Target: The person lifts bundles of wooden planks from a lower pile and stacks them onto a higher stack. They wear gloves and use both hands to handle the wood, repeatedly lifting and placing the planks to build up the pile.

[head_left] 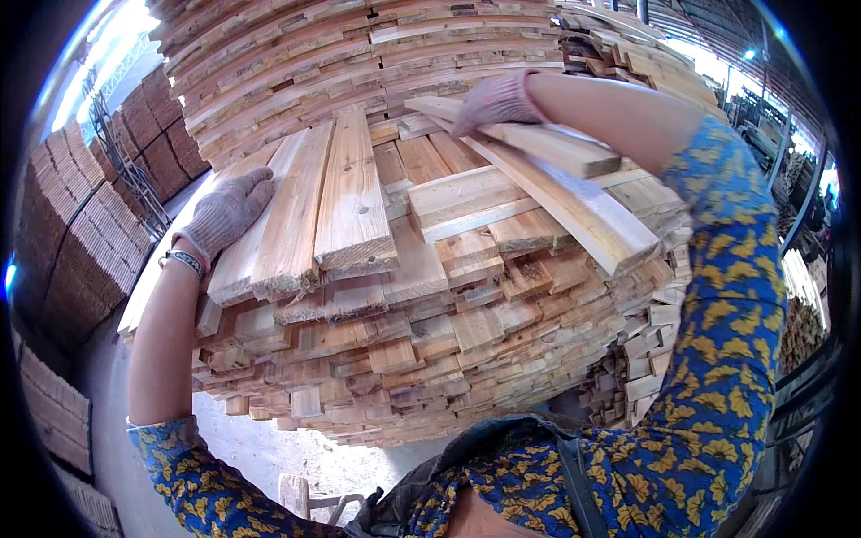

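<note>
My left hand (231, 212), in a pale knit glove, lies over pale boards (291, 215) set side by side on top of a stack. Its fingers are stretched out, resting on the wood. In a similar glove, my right hand (495, 101) is closed around the far part of a wooden board (560, 149), whose near end is slightly blurred. Beneath that one, a longer plank (574, 206) slants across the stack. A wide board (357, 197) sits between the hands, and a short crosswise board (471, 202) lies just right of it.
The lumber stack (430, 332) before me has uneven board ends sticking out. A taller wall of stacked boards (314, 54) rises behind it. Strapped wood bundles (81, 224) stand at the left, on a concrete floor (108, 386). More timber (650, 350) is piled at the right.
</note>
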The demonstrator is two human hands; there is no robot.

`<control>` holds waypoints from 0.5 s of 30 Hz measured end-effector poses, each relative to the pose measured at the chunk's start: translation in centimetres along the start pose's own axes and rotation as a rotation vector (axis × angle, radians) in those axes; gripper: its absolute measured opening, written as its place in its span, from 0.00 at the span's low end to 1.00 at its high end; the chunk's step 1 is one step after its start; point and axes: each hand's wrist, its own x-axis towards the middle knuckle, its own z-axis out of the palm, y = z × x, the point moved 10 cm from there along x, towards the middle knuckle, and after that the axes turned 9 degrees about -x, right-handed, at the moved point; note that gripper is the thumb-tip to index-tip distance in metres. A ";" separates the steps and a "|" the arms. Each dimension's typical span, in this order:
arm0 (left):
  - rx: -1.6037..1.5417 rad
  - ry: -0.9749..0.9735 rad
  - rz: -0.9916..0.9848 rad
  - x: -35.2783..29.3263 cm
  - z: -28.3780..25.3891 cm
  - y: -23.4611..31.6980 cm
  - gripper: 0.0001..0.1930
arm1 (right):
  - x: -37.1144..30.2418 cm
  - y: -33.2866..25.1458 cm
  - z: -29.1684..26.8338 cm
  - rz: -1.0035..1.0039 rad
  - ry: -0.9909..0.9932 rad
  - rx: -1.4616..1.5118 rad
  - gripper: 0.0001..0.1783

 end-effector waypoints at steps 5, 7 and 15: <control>-0.012 -0.018 -0.012 -0.1 0.3 -0.8 0.27 | -4.7 -1.4 1.9 0.038 -0.109 0.330 0.33; -0.051 0.016 0.009 0.4 0.4 1.0 0.27 | -4.3 -0.3 1.2 0.027 -0.001 0.032 0.33; -0.021 -0.033 -0.007 0.5 0.3 1.0 0.26 | 2.1 -11.4 0.2 -0.379 0.117 -0.315 0.19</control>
